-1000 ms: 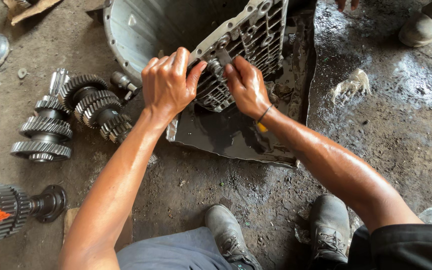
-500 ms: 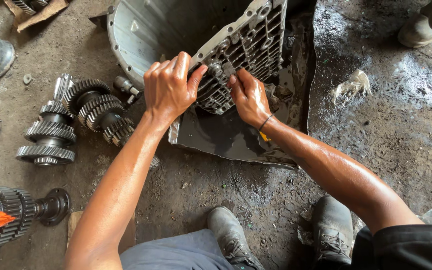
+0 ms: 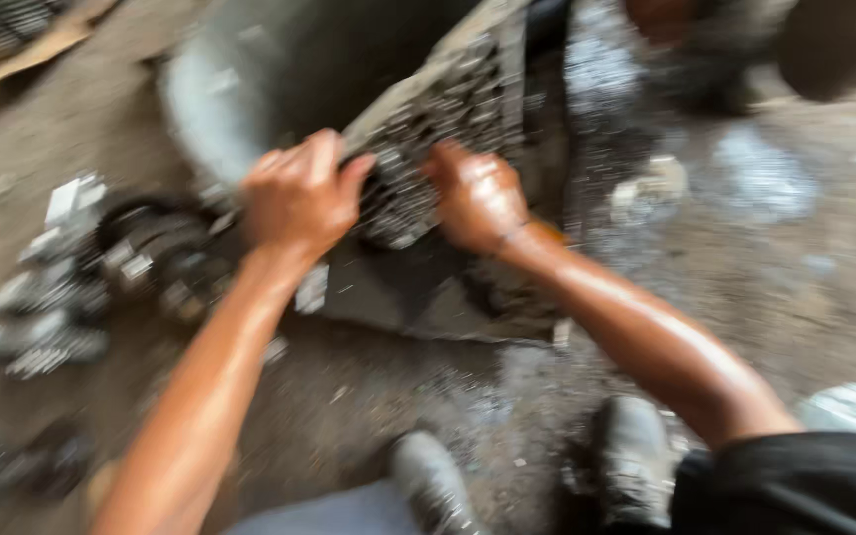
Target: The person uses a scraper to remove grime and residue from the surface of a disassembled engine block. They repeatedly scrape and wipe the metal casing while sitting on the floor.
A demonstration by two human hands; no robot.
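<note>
Both hands grip the gray metal plate (image 3: 448,129): left hand (image 3: 299,198) and right hand (image 3: 478,193), fingers curled tight. Best to hold it steady and lift slowly.

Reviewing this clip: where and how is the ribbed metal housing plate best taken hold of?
Probably by its lower end, one hand on each side, coming from below toward the person. The ribbed plate leans tilted against the grey bell housing, with that end nearest. The left hand and right hand already sit there. Motion blur hides the exact finger placement.
</note>
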